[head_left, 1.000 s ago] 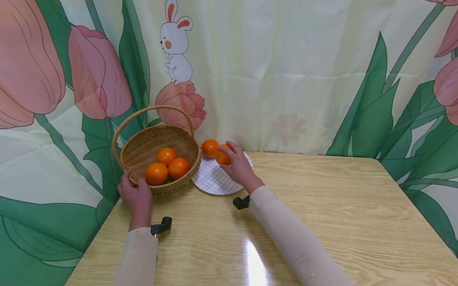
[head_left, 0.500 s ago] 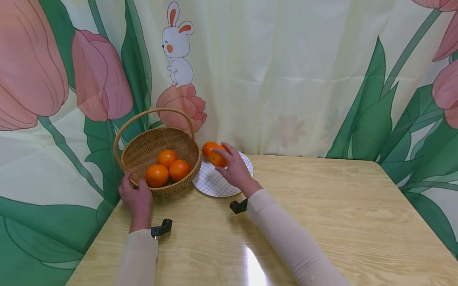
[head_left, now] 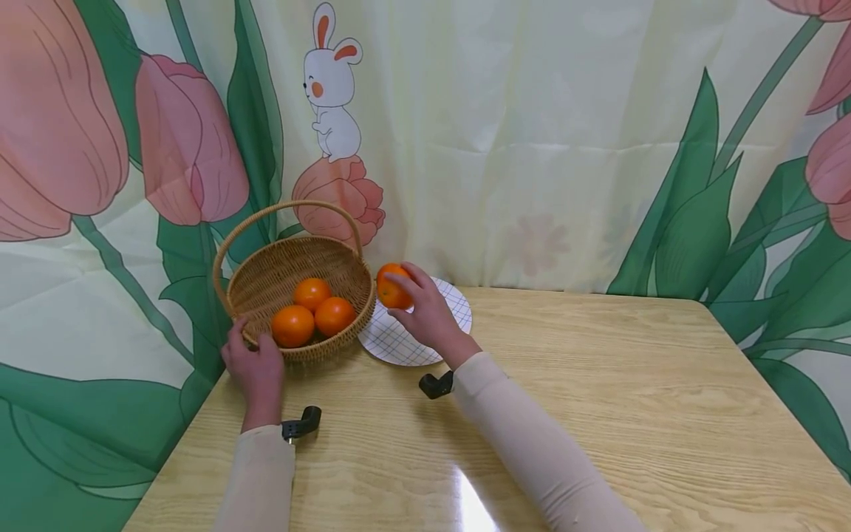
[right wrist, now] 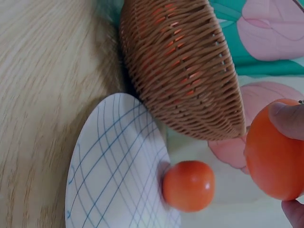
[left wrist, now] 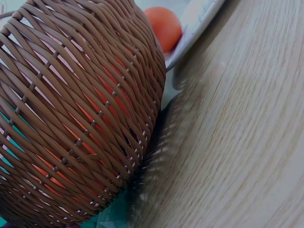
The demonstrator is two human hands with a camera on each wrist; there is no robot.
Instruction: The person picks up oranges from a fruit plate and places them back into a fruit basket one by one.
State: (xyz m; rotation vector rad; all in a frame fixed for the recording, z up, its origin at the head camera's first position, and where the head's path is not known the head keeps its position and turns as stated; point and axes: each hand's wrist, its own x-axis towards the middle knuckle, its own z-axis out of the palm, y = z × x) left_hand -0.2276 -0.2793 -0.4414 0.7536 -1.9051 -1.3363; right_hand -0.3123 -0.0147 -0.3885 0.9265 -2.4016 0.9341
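Staged home-style setup: tulip-and-rabbit backdrop cloth, wooden table.

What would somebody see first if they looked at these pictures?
Probably the bright orange that the right hand holds lifted above the checked plate, next to the basket. Then the woven basket with three more oranges inside, its near rim held by the left hand. In the right wrist view, one more orange sits at the plate's far edge.
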